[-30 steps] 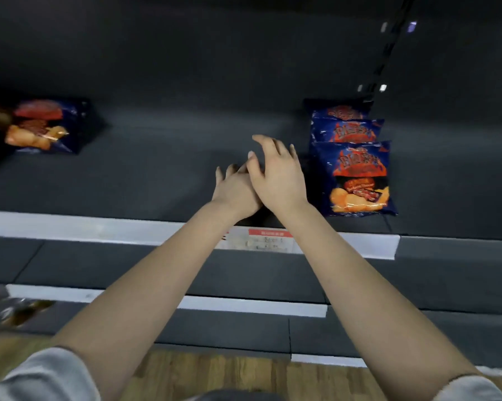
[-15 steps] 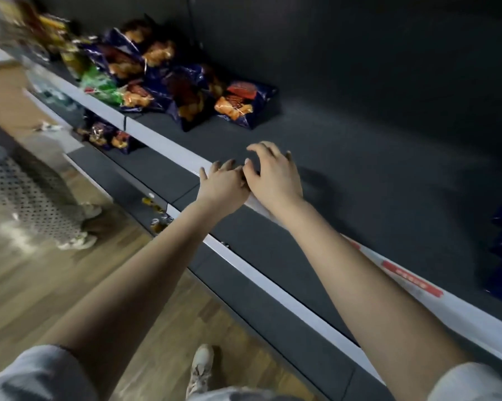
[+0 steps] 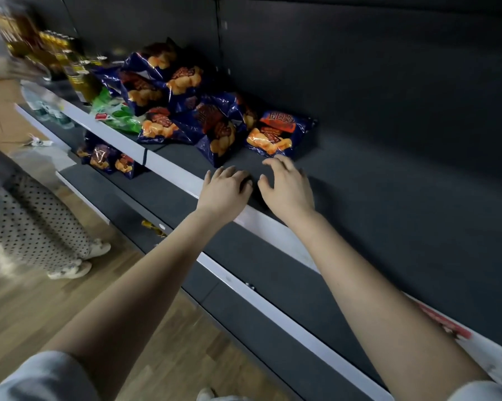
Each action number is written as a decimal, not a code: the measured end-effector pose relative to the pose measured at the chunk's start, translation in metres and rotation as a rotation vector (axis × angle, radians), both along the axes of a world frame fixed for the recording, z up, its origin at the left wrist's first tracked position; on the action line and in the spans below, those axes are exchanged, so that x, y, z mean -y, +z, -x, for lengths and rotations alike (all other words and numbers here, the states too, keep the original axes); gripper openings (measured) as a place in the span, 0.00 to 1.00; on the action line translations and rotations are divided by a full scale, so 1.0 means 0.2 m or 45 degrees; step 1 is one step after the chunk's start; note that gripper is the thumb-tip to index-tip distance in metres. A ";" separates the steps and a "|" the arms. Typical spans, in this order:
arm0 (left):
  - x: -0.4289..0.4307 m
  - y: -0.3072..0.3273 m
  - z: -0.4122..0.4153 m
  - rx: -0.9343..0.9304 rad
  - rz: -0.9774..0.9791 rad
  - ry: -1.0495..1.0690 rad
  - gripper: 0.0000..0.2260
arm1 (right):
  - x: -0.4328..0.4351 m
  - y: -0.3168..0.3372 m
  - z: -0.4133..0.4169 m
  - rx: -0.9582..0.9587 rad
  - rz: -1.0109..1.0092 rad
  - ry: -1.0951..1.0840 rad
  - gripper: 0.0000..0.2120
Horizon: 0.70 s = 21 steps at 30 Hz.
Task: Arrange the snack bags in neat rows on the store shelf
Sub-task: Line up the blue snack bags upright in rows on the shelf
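Observation:
A jumbled heap of dark blue snack bags (image 3: 186, 111) lies on the dark shelf (image 3: 374, 180), left of centre. The nearest blue bag (image 3: 278, 134) lies flat at the heap's right end. My right hand (image 3: 287, 186) hovers just in front of that bag, fingers spread, holding nothing. My left hand (image 3: 225, 189) is beside it over the shelf's white front rail (image 3: 168, 169), fingers loosely curled and empty. A green bag (image 3: 116, 114) sits at the heap's left side.
More blue bags (image 3: 108, 159) lie on the lower shelf at the left. Bottles (image 3: 56, 50) stand at the far left of the upper shelf. A person in dotted trousers (image 3: 27, 221) stands on the wooden floor to the left.
The view has swung left from the neat row of bags to the jumbled heap. Both hands have moved apart and closer to the nearest blue bag.

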State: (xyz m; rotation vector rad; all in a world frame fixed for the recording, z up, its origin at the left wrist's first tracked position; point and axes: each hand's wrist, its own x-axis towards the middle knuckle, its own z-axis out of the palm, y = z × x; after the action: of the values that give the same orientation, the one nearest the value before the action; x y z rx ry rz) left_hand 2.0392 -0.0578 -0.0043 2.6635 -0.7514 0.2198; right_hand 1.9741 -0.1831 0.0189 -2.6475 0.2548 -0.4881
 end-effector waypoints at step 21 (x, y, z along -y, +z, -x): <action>0.01 0.00 -0.54 -0.066 0.288 -0.426 0.16 | 0.06 0.04 -0.66 -0.078 0.370 -0.347 0.33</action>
State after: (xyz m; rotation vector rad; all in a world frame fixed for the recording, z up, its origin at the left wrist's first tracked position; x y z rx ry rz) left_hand 2.1477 -0.0601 -0.0036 2.2824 -1.0702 0.1371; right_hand 2.1055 -0.1946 0.0278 -2.9293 0.6113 -0.5676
